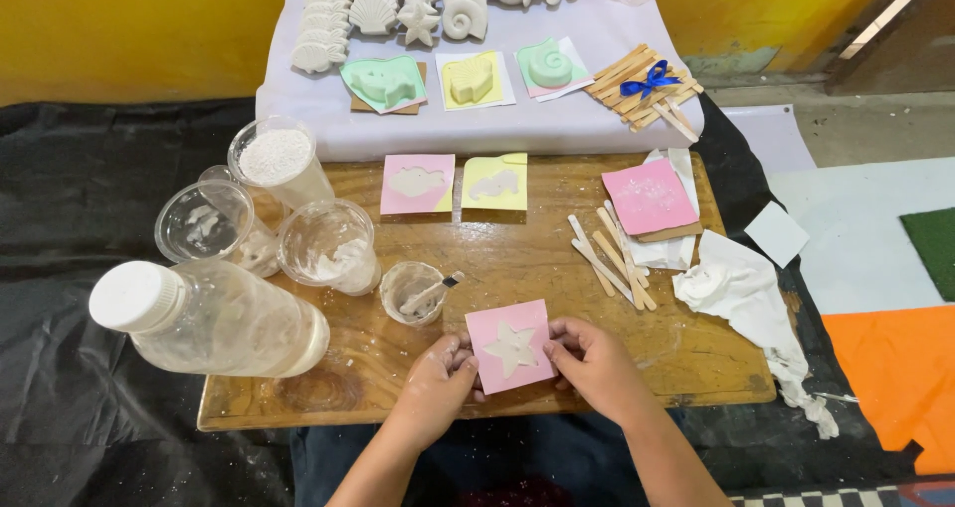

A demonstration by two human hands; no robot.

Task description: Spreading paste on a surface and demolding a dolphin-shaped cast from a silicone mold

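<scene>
Hands — left hand [438, 376], right hand [593, 360] — gripping pink star mould [510, 347] edges.

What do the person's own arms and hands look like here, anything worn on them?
Both forearms are bare, with no sleeves in view. The left hand and right hand wear no gloves, rings, watch or bracelets that show. The left hand's fingers carry a pale, powdery white dusting; the right hand looks cleaner.

Left hand [438, 373] and right hand [595, 360] rest low, fingers curled, grips pinching.
</scene>
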